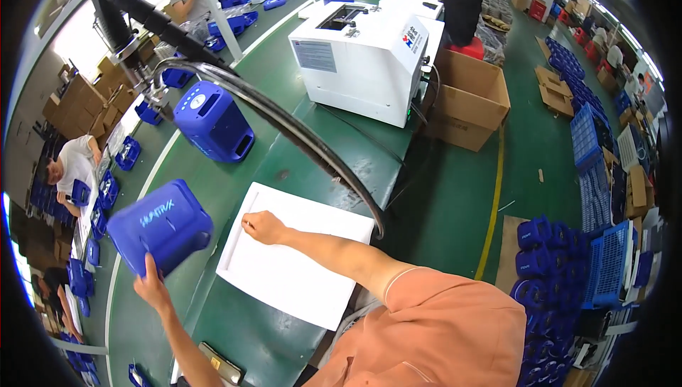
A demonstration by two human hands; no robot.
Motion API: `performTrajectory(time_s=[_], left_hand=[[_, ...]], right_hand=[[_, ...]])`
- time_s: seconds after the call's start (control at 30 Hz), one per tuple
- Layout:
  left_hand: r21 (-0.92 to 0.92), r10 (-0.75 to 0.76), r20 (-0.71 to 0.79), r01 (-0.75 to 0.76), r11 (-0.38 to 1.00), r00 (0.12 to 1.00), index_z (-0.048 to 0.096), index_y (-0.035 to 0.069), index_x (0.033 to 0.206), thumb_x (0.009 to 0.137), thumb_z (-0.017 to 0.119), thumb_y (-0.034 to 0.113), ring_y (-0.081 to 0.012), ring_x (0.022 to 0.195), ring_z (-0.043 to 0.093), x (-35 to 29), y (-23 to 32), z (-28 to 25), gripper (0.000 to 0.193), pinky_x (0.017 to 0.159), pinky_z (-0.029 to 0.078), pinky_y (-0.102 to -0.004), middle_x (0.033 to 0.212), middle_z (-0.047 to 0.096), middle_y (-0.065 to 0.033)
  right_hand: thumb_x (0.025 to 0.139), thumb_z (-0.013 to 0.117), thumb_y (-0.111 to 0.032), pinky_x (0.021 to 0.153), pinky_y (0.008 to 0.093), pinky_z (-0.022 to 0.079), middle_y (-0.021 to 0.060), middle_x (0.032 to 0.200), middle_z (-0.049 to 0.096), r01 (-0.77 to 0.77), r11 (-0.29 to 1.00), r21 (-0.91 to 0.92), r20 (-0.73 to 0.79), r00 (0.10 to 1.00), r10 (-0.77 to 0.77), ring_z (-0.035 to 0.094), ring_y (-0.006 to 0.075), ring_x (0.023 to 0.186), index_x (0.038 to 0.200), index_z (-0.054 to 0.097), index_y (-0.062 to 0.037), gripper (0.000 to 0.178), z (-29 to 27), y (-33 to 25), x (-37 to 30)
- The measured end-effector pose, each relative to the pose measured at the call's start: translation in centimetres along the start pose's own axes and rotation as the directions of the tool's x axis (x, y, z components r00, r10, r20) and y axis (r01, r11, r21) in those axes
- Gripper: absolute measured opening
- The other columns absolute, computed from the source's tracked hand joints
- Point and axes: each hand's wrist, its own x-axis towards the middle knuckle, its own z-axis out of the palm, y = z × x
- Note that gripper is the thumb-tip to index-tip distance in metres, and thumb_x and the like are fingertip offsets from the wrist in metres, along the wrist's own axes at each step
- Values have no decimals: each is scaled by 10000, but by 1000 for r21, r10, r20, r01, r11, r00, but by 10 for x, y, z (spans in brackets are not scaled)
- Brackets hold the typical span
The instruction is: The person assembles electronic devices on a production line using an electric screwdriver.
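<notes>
My left hand (pixel 150 287) holds up a blue plastic housing (pixel 160 227) with light lettering on its side, over the left part of the green work surface. The thumb or a finger lies against its lower face; the other fingers are partly hidden beneath it. Over the white foam tray (pixel 291 273), near its left edge, my right hand (pixel 264 228) is closed with the fingers curled together. Whatever it pinches, if anything, is too small to make out. A finished-looking blue case (pixel 213 122) with a rounded top stands farther off on the green surface.
A white boxy machine (pixel 359 63) stands at the far side, beside an open cardboard box (pixel 469 95). Black cables (pixel 305 142) arch across from a hanging tool (pixel 145 88). Blue housings (pixel 540 252) are stacked on the floor at right. Co-workers sit along the line at left.
</notes>
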Motion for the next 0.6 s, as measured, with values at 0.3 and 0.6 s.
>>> performTrajectory(time_s=[0.3, 0.6], left_hand=[[581, 205, 379, -404, 707, 903, 730, -32, 929, 876, 740, 505, -461, 1044, 581, 137, -60, 74, 540, 941, 437, -531, 969, 686, -252], [483, 423, 83, -408, 774, 902, 452, 12, 1460, 820, 781, 488, -455, 1445, 303, 72, -26, 135, 863, 1206, 211, -589, 1479, 433, -253]], right_hand=[[946, 606, -164, 689, 474, 535, 193, 805, 693, -46, 999, 9, 58, 997, 46, 669, 416, 735, 931, 670, -46, 135, -2, -3, -8], [982, 527, -287, 782, 524, 530, 214, 905, 704, -71, 997, 31, 53, 996, 70, 668, 430, 874, 966, 693, -84, 263, 19, 27, -9]])
